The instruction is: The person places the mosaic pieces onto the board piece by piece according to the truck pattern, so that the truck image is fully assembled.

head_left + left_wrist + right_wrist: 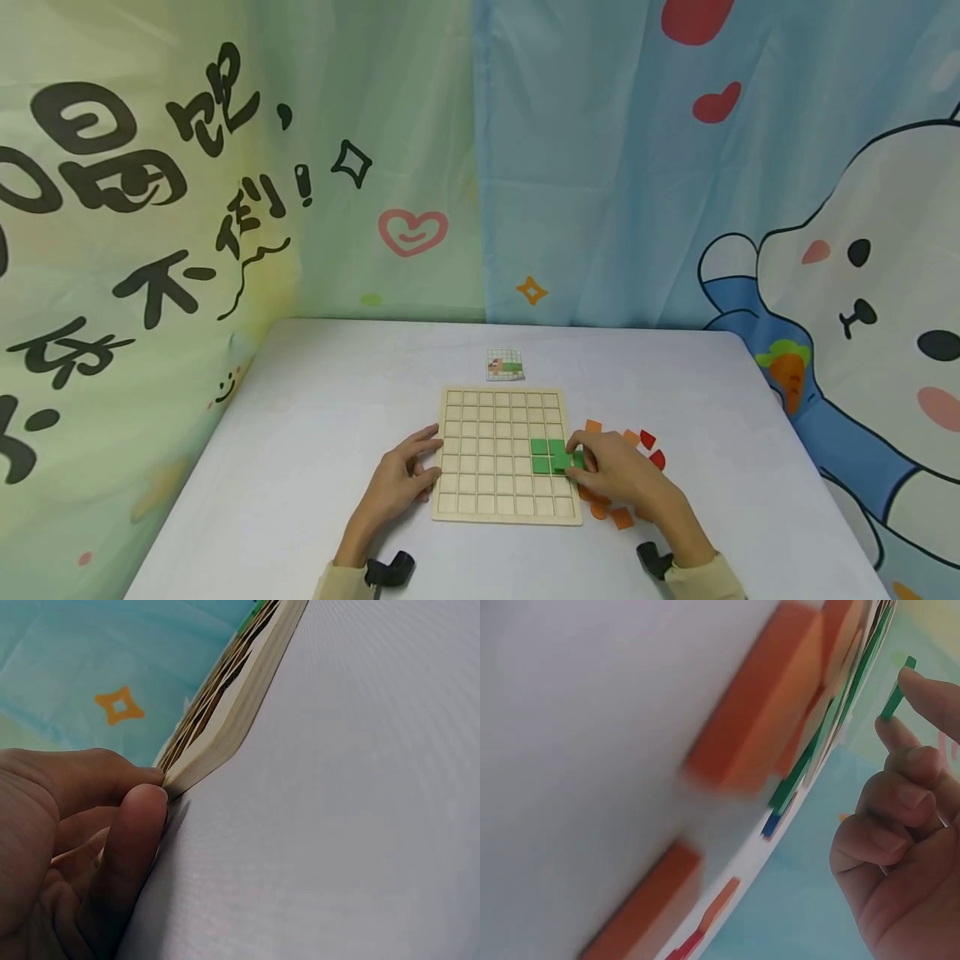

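A pale wooden grid board [480,492] lies on the table, with several green square tiles [539,447] in its right-hand cells. My right hand [626,473] is over the board's right side. Between thumb and forefinger it pinches a green tile [898,691], raised off the board, while the other fingers curl toward the palm. My left hand [397,477] is at the board's left edge. The left wrist view has its thumb and a fingertip [142,802] touching the board's corner [199,769]. Part of the green group is hidden by my right fingers.
Loose orange pieces [622,518] and red pieces [657,459] lie right of the board, some under my right hand. A small picture card [505,367] lies behind the board. A blue bit [771,823] shows in the right wrist view. Printed curtains [570,167] hang behind the table.
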Motion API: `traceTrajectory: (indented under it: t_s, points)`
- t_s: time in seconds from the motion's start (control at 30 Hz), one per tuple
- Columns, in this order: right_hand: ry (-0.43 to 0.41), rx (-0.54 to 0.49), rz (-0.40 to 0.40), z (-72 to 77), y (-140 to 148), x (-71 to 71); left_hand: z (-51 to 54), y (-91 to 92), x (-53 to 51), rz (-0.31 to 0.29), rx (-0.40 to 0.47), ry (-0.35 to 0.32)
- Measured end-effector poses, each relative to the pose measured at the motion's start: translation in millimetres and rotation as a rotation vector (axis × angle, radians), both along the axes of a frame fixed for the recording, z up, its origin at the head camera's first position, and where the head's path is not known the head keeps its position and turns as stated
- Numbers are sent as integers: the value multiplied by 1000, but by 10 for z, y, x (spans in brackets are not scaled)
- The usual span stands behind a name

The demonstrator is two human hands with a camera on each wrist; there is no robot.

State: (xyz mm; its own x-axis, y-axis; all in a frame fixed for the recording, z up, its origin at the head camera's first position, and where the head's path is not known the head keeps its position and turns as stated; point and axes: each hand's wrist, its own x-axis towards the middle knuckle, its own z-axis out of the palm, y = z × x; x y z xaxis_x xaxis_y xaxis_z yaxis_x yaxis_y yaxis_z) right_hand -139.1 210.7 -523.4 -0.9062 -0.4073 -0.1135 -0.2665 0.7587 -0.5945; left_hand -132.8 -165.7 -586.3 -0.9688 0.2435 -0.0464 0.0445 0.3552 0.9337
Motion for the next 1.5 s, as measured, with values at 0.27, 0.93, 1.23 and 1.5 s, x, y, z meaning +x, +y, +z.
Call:
traceTrajectory:
  t_s: [0.27, 0.93, 1.23, 1.5]
  points:
    - [20, -1, 7, 12, -238, -33, 31, -5, -6, 5, -4, -5]
    - [43, 83, -46, -43, -678, -229, 0, -16, -8, -7, -17, 27]
    - [45, 119, -27, -93, -720, -262, 3, -22, 3, -14, -18, 19]
    - [42, 139, -46, -125, -717, -266, -1, -7, 5, -4, -26, 21]
